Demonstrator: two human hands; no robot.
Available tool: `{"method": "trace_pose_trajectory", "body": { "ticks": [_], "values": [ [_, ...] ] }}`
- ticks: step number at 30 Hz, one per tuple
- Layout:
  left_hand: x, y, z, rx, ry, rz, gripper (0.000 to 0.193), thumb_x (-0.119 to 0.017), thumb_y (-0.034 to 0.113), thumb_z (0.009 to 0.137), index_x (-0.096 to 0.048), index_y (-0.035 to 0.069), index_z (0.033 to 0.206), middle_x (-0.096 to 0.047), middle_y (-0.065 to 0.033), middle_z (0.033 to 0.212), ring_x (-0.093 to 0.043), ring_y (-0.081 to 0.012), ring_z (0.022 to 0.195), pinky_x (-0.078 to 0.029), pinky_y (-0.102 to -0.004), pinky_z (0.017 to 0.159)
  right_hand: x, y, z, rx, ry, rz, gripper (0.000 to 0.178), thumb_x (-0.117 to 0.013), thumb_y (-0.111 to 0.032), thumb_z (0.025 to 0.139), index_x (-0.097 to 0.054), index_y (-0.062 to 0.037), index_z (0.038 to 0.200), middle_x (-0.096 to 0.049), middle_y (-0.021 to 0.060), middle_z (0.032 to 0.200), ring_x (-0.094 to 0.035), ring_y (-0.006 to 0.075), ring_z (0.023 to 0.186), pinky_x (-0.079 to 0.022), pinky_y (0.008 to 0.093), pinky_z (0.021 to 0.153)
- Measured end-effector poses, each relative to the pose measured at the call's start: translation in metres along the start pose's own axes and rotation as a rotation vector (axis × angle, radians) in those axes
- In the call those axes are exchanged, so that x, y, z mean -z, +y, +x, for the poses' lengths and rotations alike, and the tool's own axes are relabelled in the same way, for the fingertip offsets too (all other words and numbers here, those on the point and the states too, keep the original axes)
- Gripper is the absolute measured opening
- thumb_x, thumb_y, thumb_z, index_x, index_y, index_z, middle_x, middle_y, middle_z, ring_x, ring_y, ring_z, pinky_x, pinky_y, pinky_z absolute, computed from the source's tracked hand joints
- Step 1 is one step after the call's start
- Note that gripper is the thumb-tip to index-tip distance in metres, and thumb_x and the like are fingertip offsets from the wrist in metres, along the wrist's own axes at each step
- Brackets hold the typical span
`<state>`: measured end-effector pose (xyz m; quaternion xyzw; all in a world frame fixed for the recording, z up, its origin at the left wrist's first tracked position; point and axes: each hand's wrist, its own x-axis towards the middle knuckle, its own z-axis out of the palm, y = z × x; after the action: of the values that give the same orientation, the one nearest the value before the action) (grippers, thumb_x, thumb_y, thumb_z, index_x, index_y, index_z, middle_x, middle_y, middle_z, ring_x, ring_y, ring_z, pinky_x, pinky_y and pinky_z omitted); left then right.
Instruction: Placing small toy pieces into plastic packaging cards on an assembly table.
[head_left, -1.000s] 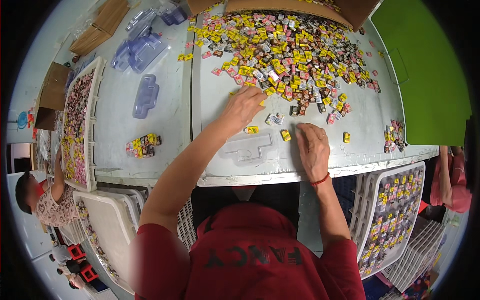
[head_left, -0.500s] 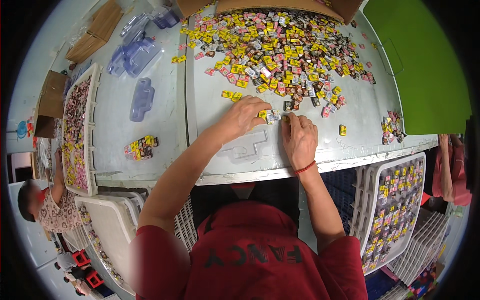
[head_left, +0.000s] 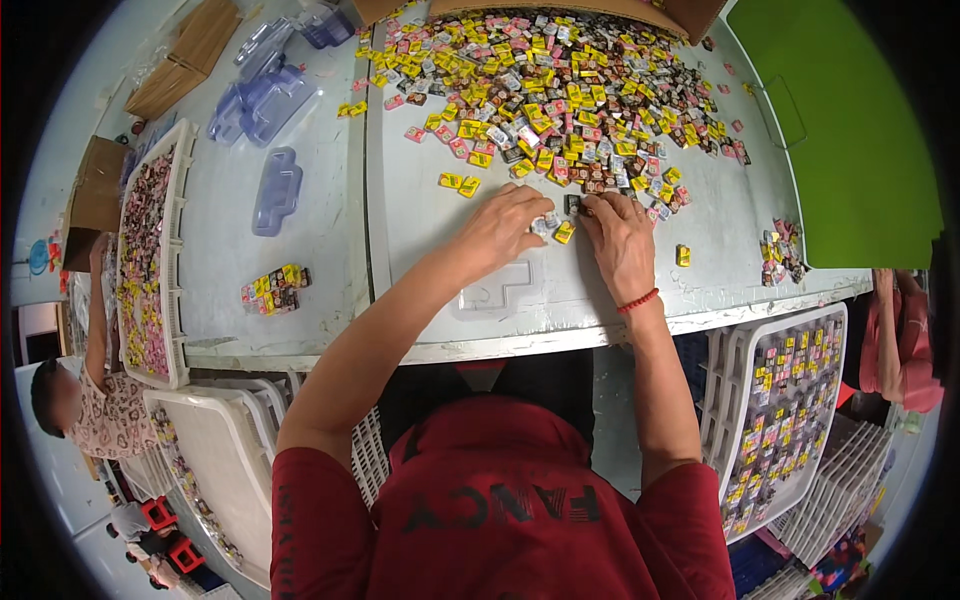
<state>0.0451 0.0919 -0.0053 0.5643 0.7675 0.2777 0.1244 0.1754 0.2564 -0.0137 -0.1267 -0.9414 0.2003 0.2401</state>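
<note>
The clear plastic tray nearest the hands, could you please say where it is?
In the head view, the clear plastic tray lies near the table's front edge, below the left hand, left of the right hand.

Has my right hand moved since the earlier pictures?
Yes, the right hand has moved farther from the table's front edge, toward the heap of small colourful boxes.

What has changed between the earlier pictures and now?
The right hand let go of a yellow box, which moved forward beside the pale boxes, and reached forward to a dark box. The left hand moved right, to the pale boxes. The clear tray and green board stayed.
</note>
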Motion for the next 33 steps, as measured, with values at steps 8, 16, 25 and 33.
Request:
{"method": "trace_pose_trajectory", "body": {
  "ticks": [8, 16, 25, 33],
  "values": [
    [-0.005, -0.006, 0.005, -0.077, 0.097, -0.015, 0.041, -0.072, 0.014, 0.076, -0.060, 0.003, 0.114, -0.059, -0.0129, 0.115, -0.054, -0.0319, 0.107, -0.045, -0.0392, 0.092, 0.010, 0.001, -0.003, 0.005, -0.047, 0.011, 0.030, -0.070, -0.008, 0.078, -0.065, -0.0058, 0.107, -0.063, 0.0125, 0.103, -0.059, 0.0307, 0.093, -0.046, 0.0385, 0.083],
    [-0.015, -0.012, 0.011, -0.082, 0.122, 0.007, 0.041, -0.072, 0.017, 0.076, -0.062, 0.003, 0.113, -0.058, -0.0122, 0.116, -0.053, -0.0308, 0.108, -0.043, -0.0389, 0.094, 0.004, 0.006, 0.014, 0.107, -0.137, 0.042, 0.035, -0.071, -0.010, 0.076, -0.063, -0.0037, 0.109, -0.063, 0.0133, 0.102, -0.060, 0.0320, 0.092, -0.048, 0.0392, 0.080],
    [-0.008, -0.003, 0.010, -0.032, 0.105, -0.001, 0.044, -0.074, 0.016, 0.073, -0.061, 0.004, 0.114, -0.059, -0.0132, 0.116, -0.053, -0.0307, 0.109, -0.043, -0.0391, 0.096, -0.001, 0.008, 0.006, 0.100, -0.130, 0.146, 0.035, -0.072, -0.006, 0.074, -0.063, -0.0013, 0.107, -0.062, 0.0140, 0.102, -0.061, 0.0321, 0.092, -0.050, 0.0363, 0.080],
    [0.007, -0.003, -0.010, 0.053, 0.136, -0.042, 0.048, -0.076, 0.011, 0.071, -0.058, -0.002, 0.115, -0.059, -0.0177, 0.114, -0.053, -0.0344, 0.108, -0.044, -0.0405, 0.094, 0.007, 0.009, 0.006, 0.072, -0.188, 0.184, 0.033, -0.072, -0.003, 0.074, -0.063, -0.0005, 0.106, -0.062, 0.0144, 0.103, -0.061, 0.0313, 0.092, -0.051, 0.0358, 0.080]
  ]
}}
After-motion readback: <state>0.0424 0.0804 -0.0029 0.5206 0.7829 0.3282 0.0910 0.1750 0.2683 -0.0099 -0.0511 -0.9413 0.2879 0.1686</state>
